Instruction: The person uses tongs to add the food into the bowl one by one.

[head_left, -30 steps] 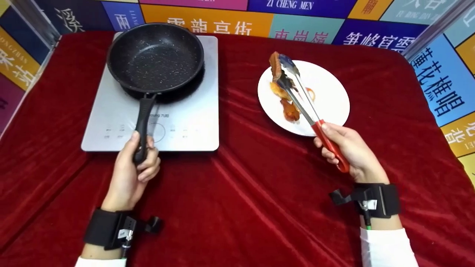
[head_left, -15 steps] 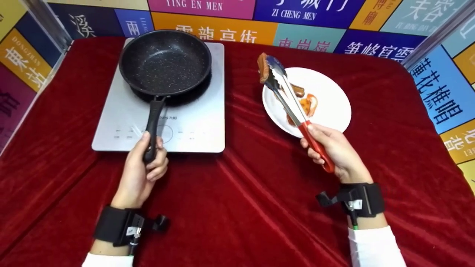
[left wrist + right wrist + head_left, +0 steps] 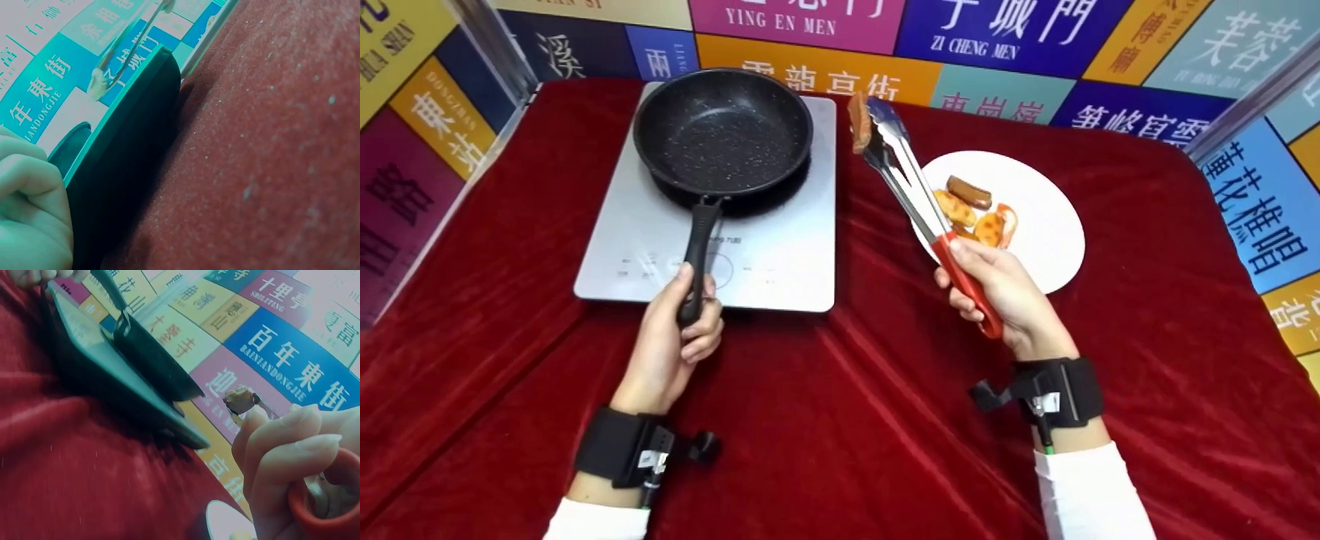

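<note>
Right grip [image 3: 1001, 289]: 1 hand, wrapped round the red handle of a pair of metal tongs [image 3: 943, 244]. Tong tips: 1 brown food piece [image 3: 859, 124], held raised, between the silver cooktop [image 3: 806, 251] and the white plate [image 3: 1054, 210].

Left grip [image 3: 671, 337]: 1 hand, grasping the black handle [image 3: 702, 232] of a frying pan [image 3: 724, 142]. Pan: 1, black, light-speckled, over the cooktop; whether the base lies fully flat, unclear.

Plate: 1, round, beyond the right hand. Bears 1 brown sausage-like piece [image 3: 969, 193], browned yellow pieces [image 3: 988, 229] and 1 orange-red curved strip [image 3: 1009, 219].

Wrist straps [image 3: 611, 448]: 2, black, each between hand and white sleeve [image 3: 1091, 491].

Counter [image 3: 825, 435]: red velvety cloth. Behind: coloured panels [image 3: 817, 71] bearing characters.
</note>
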A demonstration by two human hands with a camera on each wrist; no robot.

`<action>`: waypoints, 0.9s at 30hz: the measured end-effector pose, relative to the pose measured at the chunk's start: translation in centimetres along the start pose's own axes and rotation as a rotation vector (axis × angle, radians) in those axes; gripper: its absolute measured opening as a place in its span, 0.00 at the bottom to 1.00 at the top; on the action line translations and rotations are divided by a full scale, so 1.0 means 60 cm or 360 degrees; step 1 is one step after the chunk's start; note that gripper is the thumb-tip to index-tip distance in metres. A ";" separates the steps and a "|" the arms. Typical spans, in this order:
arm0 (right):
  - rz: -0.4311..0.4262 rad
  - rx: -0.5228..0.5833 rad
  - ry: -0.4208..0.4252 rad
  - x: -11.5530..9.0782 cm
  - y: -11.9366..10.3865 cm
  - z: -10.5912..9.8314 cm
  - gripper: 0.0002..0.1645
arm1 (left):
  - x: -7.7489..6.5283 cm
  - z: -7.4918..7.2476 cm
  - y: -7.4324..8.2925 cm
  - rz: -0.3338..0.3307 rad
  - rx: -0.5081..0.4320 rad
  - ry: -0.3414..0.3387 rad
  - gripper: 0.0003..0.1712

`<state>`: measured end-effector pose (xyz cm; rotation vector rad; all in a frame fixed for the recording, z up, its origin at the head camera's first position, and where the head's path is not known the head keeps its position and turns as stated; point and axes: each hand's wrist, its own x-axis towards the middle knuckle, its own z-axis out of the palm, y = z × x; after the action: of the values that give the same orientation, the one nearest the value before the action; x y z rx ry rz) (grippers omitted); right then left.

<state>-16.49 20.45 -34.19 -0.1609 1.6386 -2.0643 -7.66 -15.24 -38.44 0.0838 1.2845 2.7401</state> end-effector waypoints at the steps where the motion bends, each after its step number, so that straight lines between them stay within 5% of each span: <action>1: -0.0006 -0.0006 -0.0007 0.004 -0.003 0.006 0.21 | 0.001 0.000 0.000 0.0000 0.0002 0.0005 0.19; 13: -0.0082 0.0021 -0.0055 0.054 0.002 0.078 0.22 | 0.002 -0.001 -0.001 -0.0019 0.0006 0.0021 0.20; 27: -0.0142 -0.0016 -0.0059 0.088 0.027 0.118 0.25 | 0.002 -0.004 0.001 -0.0002 0.0047 0.0045 0.20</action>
<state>-17.84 11.61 -34.92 -0.2792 1.6475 -2.1062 -7.79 -15.40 -38.55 0.0475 1.3323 2.7313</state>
